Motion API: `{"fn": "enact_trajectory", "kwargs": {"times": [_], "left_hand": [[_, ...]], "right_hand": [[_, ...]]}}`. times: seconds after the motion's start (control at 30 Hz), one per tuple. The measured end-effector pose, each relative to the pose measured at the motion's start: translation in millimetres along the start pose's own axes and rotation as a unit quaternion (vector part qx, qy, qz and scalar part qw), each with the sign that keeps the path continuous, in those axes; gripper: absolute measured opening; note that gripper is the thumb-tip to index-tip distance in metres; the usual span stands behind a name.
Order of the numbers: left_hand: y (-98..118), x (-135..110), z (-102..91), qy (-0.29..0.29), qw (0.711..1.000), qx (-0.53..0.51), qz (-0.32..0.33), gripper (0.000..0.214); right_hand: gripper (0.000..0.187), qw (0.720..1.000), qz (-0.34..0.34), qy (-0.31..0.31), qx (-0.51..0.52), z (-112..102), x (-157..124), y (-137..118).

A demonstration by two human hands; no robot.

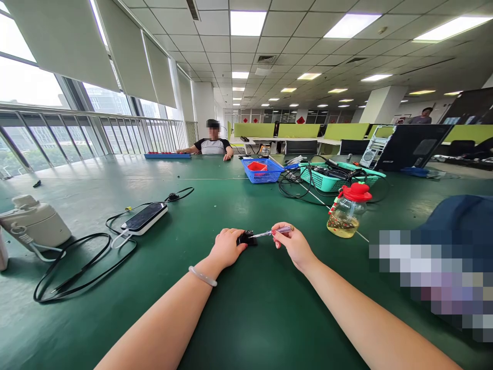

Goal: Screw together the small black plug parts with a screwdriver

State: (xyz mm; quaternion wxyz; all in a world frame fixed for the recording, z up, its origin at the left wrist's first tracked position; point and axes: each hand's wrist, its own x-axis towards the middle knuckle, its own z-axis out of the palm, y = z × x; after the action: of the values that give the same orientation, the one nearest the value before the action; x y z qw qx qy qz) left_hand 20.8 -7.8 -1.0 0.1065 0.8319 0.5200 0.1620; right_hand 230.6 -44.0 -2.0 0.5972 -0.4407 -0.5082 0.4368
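My left hand (227, 247) is closed on a small black part (248, 238) and presses it to the green table (239, 318). My right hand (290, 240) is pinched round a slim screwdriver (269, 233) with a clear purple handle. The screwdriver's metal tip points left and touches the black part. A pale bracelet sits on my left wrist.
A power bank (144, 218) with black cables lies at the left, beside a beige bottle (34, 222). A glass bottle with a red lid (349, 210) stands at the right. Blue basket (263, 171) and teal basket (335, 177) sit further back. A person sits at the far end.
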Motion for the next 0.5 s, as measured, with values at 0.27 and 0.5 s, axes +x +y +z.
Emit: {"fn": "enact_trajectory", "kwargs": {"times": [0.27, 0.5], "left_hand": [[-0.5, 0.6, 0.9, 0.002, 1.0, 0.002, 0.004, 0.039], [0.5, 0.0, -0.2, -0.002, 1.0, -0.002, 0.003, 0.036]], "right_hand": [[0.035, 1.0, -0.008, 0.024, -0.013, -1.4, 2.4, 1.3], [0.032, 0.992, 0.025, 0.088, -0.089, -8.3, 8.0, 9.2]]}}
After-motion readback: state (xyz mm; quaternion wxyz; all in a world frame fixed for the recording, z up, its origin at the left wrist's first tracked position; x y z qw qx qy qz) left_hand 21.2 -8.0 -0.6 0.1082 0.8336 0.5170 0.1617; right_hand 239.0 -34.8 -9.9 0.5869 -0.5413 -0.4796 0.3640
